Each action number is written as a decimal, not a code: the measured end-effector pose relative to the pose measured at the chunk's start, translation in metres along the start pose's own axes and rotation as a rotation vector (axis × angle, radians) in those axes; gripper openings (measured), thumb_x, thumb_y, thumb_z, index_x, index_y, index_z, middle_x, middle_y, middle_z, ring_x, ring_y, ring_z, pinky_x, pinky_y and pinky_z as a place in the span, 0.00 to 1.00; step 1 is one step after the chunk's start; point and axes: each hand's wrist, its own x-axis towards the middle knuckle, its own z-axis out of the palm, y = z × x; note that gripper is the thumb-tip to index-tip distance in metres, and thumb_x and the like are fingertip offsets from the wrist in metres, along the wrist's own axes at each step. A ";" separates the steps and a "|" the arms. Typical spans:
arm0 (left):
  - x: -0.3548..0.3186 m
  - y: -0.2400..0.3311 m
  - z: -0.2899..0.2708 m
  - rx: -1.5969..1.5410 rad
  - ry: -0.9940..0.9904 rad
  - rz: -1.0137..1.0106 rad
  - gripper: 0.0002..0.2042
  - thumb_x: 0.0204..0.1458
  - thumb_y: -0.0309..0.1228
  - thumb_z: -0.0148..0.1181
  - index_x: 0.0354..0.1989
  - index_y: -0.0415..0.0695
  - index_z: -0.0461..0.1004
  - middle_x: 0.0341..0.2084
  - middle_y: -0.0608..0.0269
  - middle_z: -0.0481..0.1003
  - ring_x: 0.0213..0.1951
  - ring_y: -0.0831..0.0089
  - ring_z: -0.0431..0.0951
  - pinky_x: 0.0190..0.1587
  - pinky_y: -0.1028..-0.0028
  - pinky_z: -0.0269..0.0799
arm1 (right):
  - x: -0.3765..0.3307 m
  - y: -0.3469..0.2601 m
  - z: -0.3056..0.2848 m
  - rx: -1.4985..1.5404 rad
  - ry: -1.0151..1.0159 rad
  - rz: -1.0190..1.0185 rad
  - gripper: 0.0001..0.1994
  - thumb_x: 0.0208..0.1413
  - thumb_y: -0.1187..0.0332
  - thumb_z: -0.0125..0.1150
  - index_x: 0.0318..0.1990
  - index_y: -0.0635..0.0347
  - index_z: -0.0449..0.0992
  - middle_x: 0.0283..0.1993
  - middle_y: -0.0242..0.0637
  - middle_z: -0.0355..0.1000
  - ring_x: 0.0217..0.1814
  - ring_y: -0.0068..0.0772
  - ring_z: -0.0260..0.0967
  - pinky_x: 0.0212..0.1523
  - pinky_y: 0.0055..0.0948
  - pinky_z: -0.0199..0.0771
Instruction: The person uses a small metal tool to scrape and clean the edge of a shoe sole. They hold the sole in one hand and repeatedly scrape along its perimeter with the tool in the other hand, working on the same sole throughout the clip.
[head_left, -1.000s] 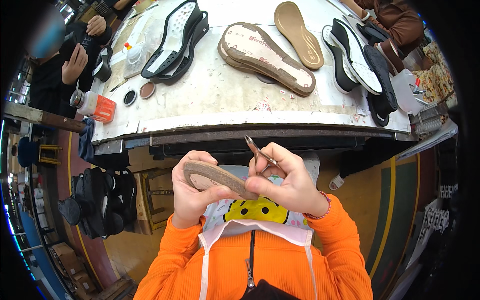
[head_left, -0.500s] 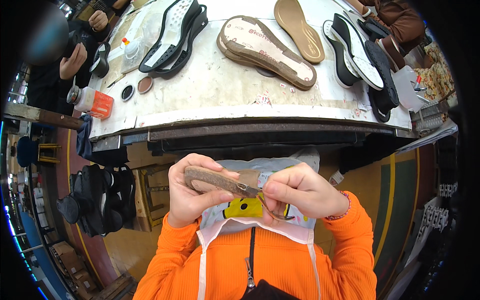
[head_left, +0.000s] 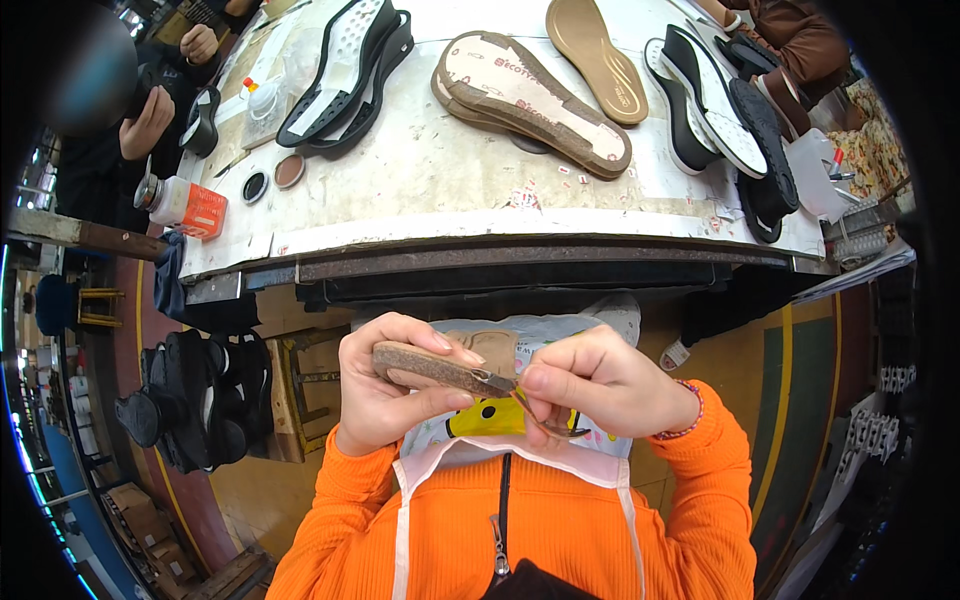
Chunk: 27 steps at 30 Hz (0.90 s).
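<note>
My left hand (head_left: pixel 385 385) grips a tan sandal footbed (head_left: pixel 430 368) edge-on in front of my apron, thumb below it and fingers above. At the footbed's right end, my right hand (head_left: pixel 600 380) is closed in a pinch on a thin dark brown strap (head_left: pixel 560 430). The strap curves down below the fingers, with its lower end free. A dark slit shows in the footbed's edge beside the pinch. My fingertips hide exactly where strap and footbed meet.
On the worktable (head_left: pixel 400 200) lie brown footbeds (head_left: pixel 550 100), a tan insole (head_left: pixel 597 60), black-and-white soles (head_left: pixel 345 75) and an orange-labelled bottle (head_left: pixel 190 205). Black soles (head_left: pixel 195 400) are piled on a wooden stool (head_left: pixel 290 395) at left. Other people (head_left: pixel 120 140) sit across the table.
The footbed has tilted slightly, so less of its underside and more of its edge and tan top show. Both hands keep their hold in nearly the same place.
</note>
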 end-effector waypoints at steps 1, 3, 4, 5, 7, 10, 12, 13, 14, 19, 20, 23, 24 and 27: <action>0.000 0.000 0.000 0.016 0.005 -0.002 0.20 0.36 0.12 0.68 0.38 0.37 0.69 0.34 0.46 0.78 0.41 0.65 0.80 0.43 0.70 0.78 | 0.000 0.000 0.000 -0.038 0.007 -0.013 0.17 0.65 0.63 0.46 0.25 0.63 0.70 0.22 0.31 0.72 0.20 0.12 0.59 0.21 0.18 0.62; 0.001 0.001 0.001 0.049 0.011 0.000 0.20 0.36 0.12 0.68 0.39 0.37 0.69 0.34 0.47 0.78 0.40 0.66 0.80 0.43 0.70 0.78 | 0.000 0.002 0.001 -0.159 0.057 -0.067 0.15 0.63 0.65 0.49 0.25 0.64 0.70 0.21 0.33 0.72 0.18 0.16 0.60 0.20 0.21 0.61; 0.002 0.001 0.002 0.062 0.013 0.009 0.20 0.36 0.12 0.68 0.39 0.37 0.69 0.34 0.48 0.78 0.40 0.67 0.80 0.43 0.71 0.78 | 0.000 0.004 0.003 -0.241 0.101 -0.109 0.14 0.61 0.67 0.51 0.24 0.64 0.69 0.20 0.35 0.71 0.17 0.19 0.60 0.19 0.22 0.61; 0.002 0.002 0.004 0.063 0.044 0.006 0.20 0.37 0.12 0.68 0.39 0.37 0.69 0.34 0.48 0.78 0.40 0.67 0.80 0.43 0.71 0.78 | 0.000 0.007 0.005 -0.332 0.137 -0.158 0.13 0.60 0.69 0.53 0.24 0.64 0.69 0.19 0.36 0.70 0.15 0.23 0.60 0.18 0.24 0.60; 0.003 0.001 0.009 0.039 0.108 0.018 0.20 0.38 0.13 0.68 0.40 0.37 0.68 0.35 0.49 0.78 0.40 0.68 0.79 0.43 0.71 0.78 | 0.005 0.019 0.012 -0.590 0.336 -0.437 0.10 0.56 0.72 0.56 0.24 0.64 0.69 0.18 0.39 0.67 0.15 0.31 0.61 0.18 0.27 0.61; 0.002 -0.001 0.018 0.050 0.214 0.002 0.20 0.39 0.13 0.67 0.41 0.38 0.68 0.35 0.49 0.78 0.40 0.68 0.79 0.42 0.72 0.77 | 0.016 0.035 0.018 -0.742 0.514 -0.682 0.10 0.55 0.76 0.55 0.21 0.63 0.69 0.18 0.39 0.67 0.15 0.33 0.64 0.17 0.25 0.62; 0.001 0.001 0.019 0.128 0.196 0.039 0.20 0.39 0.13 0.67 0.41 0.38 0.67 0.35 0.49 0.78 0.40 0.68 0.79 0.42 0.72 0.77 | 0.023 0.040 0.019 -0.756 0.553 -0.772 0.10 0.56 0.76 0.53 0.21 0.62 0.68 0.18 0.38 0.67 0.15 0.32 0.65 0.17 0.23 0.63; 0.001 0.001 0.018 0.164 0.187 0.049 0.20 0.40 0.13 0.66 0.41 0.38 0.67 0.35 0.50 0.78 0.40 0.68 0.79 0.42 0.72 0.77 | 0.024 0.038 0.017 -0.758 0.555 -0.810 0.10 0.57 0.76 0.51 0.22 0.62 0.67 0.18 0.38 0.67 0.15 0.31 0.65 0.17 0.23 0.64; 0.001 0.001 0.018 0.100 0.221 0.050 0.20 0.40 0.14 0.66 0.42 0.38 0.67 0.35 0.50 0.78 0.40 0.68 0.79 0.42 0.72 0.77 | 0.024 0.036 0.017 -0.748 0.559 -0.901 0.10 0.58 0.75 0.50 0.23 0.62 0.66 0.19 0.38 0.67 0.16 0.30 0.65 0.17 0.23 0.65; -0.001 0.000 0.012 -0.022 0.282 -0.073 0.20 0.40 0.16 0.67 0.43 0.39 0.67 0.34 0.50 0.78 0.38 0.67 0.80 0.42 0.71 0.77 | 0.000 0.007 -0.006 0.121 0.634 -0.869 0.12 0.66 0.66 0.39 0.30 0.61 0.61 0.25 0.41 0.70 0.23 0.24 0.68 0.25 0.22 0.70; 0.000 -0.001 0.010 -0.065 0.254 -0.076 0.21 0.40 0.17 0.68 0.42 0.39 0.67 0.33 0.49 0.78 0.37 0.67 0.80 0.42 0.70 0.77 | -0.004 0.004 -0.004 0.055 0.528 -0.654 0.13 0.66 0.67 0.39 0.28 0.61 0.62 0.23 0.43 0.70 0.22 0.26 0.68 0.24 0.23 0.71; -0.001 0.000 0.009 -0.041 0.197 -0.041 0.20 0.40 0.16 0.68 0.41 0.39 0.67 0.33 0.49 0.78 0.38 0.66 0.80 0.43 0.69 0.77 | -0.010 0.003 -0.001 -0.035 0.174 -0.151 0.17 0.65 0.69 0.42 0.24 0.66 0.68 0.24 0.41 0.73 0.23 0.25 0.69 0.26 0.22 0.70; 0.000 0.000 0.009 -0.045 0.175 -0.029 0.20 0.40 0.16 0.68 0.41 0.39 0.67 0.33 0.49 0.78 0.38 0.66 0.80 0.43 0.69 0.77 | -0.008 0.003 -0.001 -0.059 0.122 -0.131 0.17 0.65 0.68 0.43 0.25 0.66 0.69 0.24 0.39 0.73 0.23 0.22 0.68 0.27 0.21 0.69; 0.000 0.001 0.010 -0.039 0.153 -0.027 0.21 0.38 0.17 0.69 0.40 0.40 0.66 0.33 0.51 0.78 0.38 0.67 0.80 0.42 0.71 0.77 | -0.002 0.004 0.001 -0.056 0.045 -0.097 0.17 0.65 0.66 0.44 0.26 0.65 0.70 0.23 0.32 0.72 0.22 0.15 0.61 0.24 0.19 0.64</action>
